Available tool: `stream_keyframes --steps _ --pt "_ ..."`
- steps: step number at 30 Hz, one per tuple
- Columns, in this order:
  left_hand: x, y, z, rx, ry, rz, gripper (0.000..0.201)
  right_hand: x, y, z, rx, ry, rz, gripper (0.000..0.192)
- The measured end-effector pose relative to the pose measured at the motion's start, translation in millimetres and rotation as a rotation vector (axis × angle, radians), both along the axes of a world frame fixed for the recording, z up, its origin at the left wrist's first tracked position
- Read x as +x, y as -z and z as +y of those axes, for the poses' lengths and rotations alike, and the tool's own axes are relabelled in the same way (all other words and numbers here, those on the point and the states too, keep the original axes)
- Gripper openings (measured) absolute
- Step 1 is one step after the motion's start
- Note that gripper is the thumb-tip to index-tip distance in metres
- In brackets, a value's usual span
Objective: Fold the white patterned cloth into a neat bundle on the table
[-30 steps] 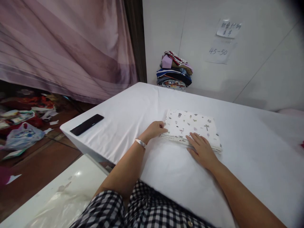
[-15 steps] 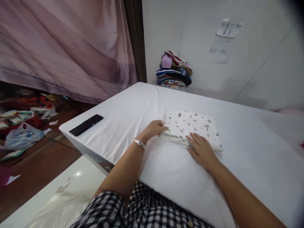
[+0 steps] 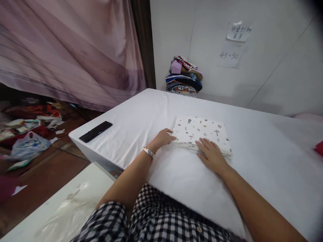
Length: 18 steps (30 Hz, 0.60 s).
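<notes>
While both hands rest on it, the folded white cloth with small printed pictures (image 3: 202,132) lies flat on the table with the white sheet over it (image 3: 252,174), near the middle and closer to the person than to the wall. The cloth is a neat square pile of a few layers, and its edges show as thin lines along the near side.

The left hand (image 3: 164,137) is at the near left corner of the cloth. Its fingers are curled and held close together, and the tips touch the edge of the pile there. It is hard to tell if they pinch the layers or only press on them. A shiny silver bracelet (image 3: 148,152) sits on that wrist.

The right hand (image 3: 211,155) lies palm down on the near edge of the cloth, to the right of the left hand. Its fingers (image 3: 205,144) are straight and a little spread, flat on top of the cloth, and the back part of the hand rests on the white sheet.

A flat black phone (image 3: 95,131) lies near the left corner of the table, well apart from the cloth. A stack of folded clothes in many colours (image 3: 184,75) sits at the far end of the table against the white wall. Two paper notes (image 3: 234,42) are stuck on that wall. A big pink curtain (image 3: 68,50) hangs to the left. The person wears a black and white checked top (image 3: 161,222).
</notes>
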<state>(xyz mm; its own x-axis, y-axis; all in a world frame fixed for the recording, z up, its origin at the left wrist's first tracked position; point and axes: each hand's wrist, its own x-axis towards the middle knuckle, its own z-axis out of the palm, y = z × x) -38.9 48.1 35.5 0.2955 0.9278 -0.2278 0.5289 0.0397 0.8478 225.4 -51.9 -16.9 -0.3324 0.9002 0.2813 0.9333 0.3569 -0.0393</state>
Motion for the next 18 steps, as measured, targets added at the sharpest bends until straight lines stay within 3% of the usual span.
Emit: stream_keyframes --steps 4,9,13,18 --pt "6 -6.3 -2 0.027 -0.04 0.142 0.044 -1 -1.1 0 -0.004 0.008 -0.001 0.049" --pt "9 -12.3 -3 0.063 0.032 0.27 0.017 -1 -1.0 1 -0.018 0.016 0.012 0.05" --pt "8 -14.3 -6 0.056 0.042 0.321 0.027 -2 -1.4 1 -0.026 0.02 0.022 0.05" --pt "14 -20.6 -9 0.067 0.029 0.366 0.025 -2 -2.1 1 -0.035 0.024 0.028 0.051"
